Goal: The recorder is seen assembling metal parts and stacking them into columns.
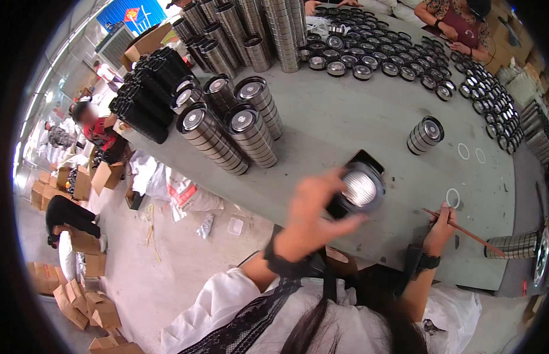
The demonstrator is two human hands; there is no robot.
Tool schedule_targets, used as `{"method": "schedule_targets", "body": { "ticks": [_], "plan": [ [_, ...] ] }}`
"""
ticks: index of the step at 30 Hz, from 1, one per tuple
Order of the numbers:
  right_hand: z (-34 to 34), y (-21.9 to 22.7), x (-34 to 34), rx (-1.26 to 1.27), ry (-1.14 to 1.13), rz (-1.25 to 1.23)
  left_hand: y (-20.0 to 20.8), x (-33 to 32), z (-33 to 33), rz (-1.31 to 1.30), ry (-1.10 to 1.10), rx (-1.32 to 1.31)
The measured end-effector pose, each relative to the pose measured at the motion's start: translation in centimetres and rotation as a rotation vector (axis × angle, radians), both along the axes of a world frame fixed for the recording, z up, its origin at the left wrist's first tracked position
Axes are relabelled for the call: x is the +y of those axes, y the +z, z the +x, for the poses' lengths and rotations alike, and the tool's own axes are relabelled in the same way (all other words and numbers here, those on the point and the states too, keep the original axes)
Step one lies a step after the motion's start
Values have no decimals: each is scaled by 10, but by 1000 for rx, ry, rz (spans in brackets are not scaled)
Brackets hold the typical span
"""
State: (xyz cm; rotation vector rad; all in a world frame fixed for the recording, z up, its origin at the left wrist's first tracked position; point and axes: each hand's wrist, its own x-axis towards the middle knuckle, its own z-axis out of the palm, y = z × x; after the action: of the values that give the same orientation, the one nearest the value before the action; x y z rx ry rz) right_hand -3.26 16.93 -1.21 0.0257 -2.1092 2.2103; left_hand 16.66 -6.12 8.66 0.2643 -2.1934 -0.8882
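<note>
My left hand [314, 209], slightly blurred, has its fingers around the edge of a round black-rimmed lid [362, 187] with a shiny, ribbed metal face. Beneath the lid lies a dark flat rectangular object [368, 158], partly covered. On the right, my right hand [441, 229] grips a thin reddish-brown stick [472, 235] that slants down to the right. Just beyond those fingers a white ring [458, 199] rests on the table. Farther back are two more white rings, one of them the left ring [458, 151], near a short stack of metal lids [425, 137].
Tall stacks of metal lids [254, 135] and black cylinders [146, 88] crowd the table's [339, 112] left side. Many loose lids [384, 56] cover its far side, where other people sit. A lying lid stack [515, 245] is at right. Cartons [74, 304] stand on the floor left.
</note>
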Motion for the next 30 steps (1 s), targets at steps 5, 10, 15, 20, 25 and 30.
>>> {"method": "schedule_targets", "body": {
  "ticks": [5,10,15,20,25,30],
  "plan": [
    [-1,4,-1,-25,20,65,64,-75,26,-42,560,71],
    [4,6,-4,-37,15,33,59,-116,37,-308,678,-239],
    [6,8,-3,-47,6,36,51,-104,27,-384,724,-279],
    [4,6,2,2,23,99,53,-72,4,-96,497,12],
    [3,7,-3,9,-5,4,39,-11,-68,-28,-30,-132],
    [0,8,-2,36,-35,-42,-13,9,-188,-63,-278,-100]
  ]
}}
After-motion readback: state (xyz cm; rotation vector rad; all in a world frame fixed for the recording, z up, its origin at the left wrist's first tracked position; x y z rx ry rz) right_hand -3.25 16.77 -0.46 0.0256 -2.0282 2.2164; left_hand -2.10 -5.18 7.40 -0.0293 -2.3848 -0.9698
